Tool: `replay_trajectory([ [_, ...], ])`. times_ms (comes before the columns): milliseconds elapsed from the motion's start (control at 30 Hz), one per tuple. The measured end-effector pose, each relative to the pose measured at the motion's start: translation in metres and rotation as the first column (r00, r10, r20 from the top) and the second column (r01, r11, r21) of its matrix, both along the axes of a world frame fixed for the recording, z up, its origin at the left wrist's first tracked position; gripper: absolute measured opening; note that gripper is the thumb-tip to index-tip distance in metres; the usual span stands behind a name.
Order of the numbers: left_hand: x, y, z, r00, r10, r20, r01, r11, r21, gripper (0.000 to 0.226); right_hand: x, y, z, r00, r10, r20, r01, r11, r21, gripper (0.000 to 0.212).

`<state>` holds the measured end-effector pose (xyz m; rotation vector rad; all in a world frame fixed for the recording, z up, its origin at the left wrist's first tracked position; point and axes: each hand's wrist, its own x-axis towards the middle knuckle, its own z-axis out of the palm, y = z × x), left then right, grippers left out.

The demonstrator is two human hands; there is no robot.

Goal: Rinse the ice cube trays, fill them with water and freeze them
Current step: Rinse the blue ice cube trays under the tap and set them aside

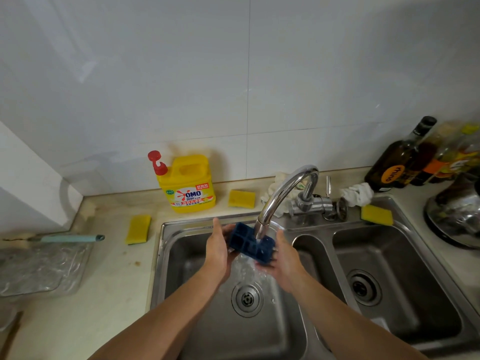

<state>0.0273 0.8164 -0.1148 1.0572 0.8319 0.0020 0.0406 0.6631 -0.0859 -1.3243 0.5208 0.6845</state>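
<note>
A blue tray [246, 242] is held under the running tap [283, 190], above the left sink [166, 245] basin. The left hand [219, 252] grips its left end, fingers hidden behind it. The right hand [285, 258] cups its right end, fingers [263, 266] pressed together underneath. Water [246, 272] splashes below.

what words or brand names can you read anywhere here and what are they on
"OMO": front label of the yellow plastic detergent jug with a red pump.
Chinese print on that same label: too small to read.
"rhin", ending unclear: round orange label on the dark glass bottle.
Labels on the orange-labelled bottles beside it: blurred, unreadable.
</note>
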Motion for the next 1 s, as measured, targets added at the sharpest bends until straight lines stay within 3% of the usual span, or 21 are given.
replay_trajectory([
  [233, -0.001, -0.002, 0.002, 0.999, -0.038, -0.037, 0.038, 0.999, 0.000, 0.045, 0.007, -0.006, 0.004, 0.996, 0.018, 0.084, -0.012, 0.998, -0.069, 0.044],
  [433, -0.006, -0.016, -0.013, 0.985, -0.165, -0.046, 0.166, 0.986, 0.025, 0.051, 0.013, -0.019, 0.015, 0.968, 0.117, 0.223, -0.068, 0.974, -0.214, 0.044],
  [700, -0.002, -0.037, -0.025, 0.970, -0.236, -0.058, 0.227, 0.966, -0.125, 0.055, 0.018, -0.038, 0.023, 0.914, 0.197, 0.354, -0.055, 0.925, -0.375, 0.036],
  [833, 0.004, -0.033, -0.016, 0.972, -0.223, -0.071, 0.212, 0.968, -0.136, 0.061, 0.018, -0.044, 0.010, 0.928, 0.162, 0.335, -0.027, 0.927, -0.375, 0.041],
  [1000, 0.002, -0.013, 0.001, 0.965, -0.253, -0.067, 0.256, 0.966, 0.031, 0.057, 0.017, -0.033, -0.017, 0.980, 0.105, 0.171, -0.057, 0.963, -0.263, 0.044],
])
